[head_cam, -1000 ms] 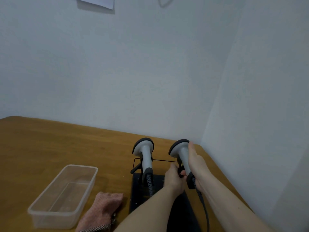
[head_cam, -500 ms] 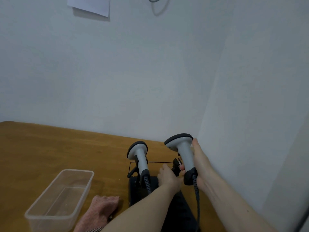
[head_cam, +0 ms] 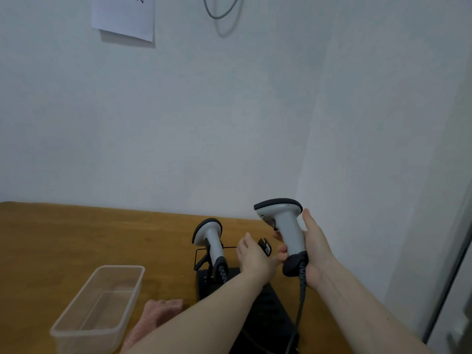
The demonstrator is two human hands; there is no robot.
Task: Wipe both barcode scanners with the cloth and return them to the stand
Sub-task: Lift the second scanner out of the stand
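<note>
- One barcode scanner (head_cam: pixel 286 233) is held clear of the stand (head_cam: pixel 212 277), upright, head uppermost, above the far right part of the tabletop (head_cam: pixel 76 233); its cable (head_cam: pixel 301 297) hangs down from the handle base.
- The right hand (head_cam: pixel 316 254) is wrapped around this scanner's handle, fingers closed on it from behind.
- The left hand (head_cam: pixel 255 259) is placed at the empty cradle clip (head_cam: pixel 265 247) just left of the lifted scanner; fingers are loosely curled, and whether anything is pinched cannot be told.
- The second scanner (head_cam: pixel 210 238) is seated in the left cradle of the stand, untouched.
- The stand is set near the tabletop's far right corner, close to the wall.
- The pink cloth (head_cam: pixel 155 315) is lying on the tabletop near the front edge, left of the stand, not in either hand.
- A clear plastic container (head_cam: pixel 63 328) is set just left of the cloth.
- Progress, as judged: early. One scanner is out; no wiping is evidenced. Remaining: cloth to be picked up, both scanners wiped, both reseated.
</note>
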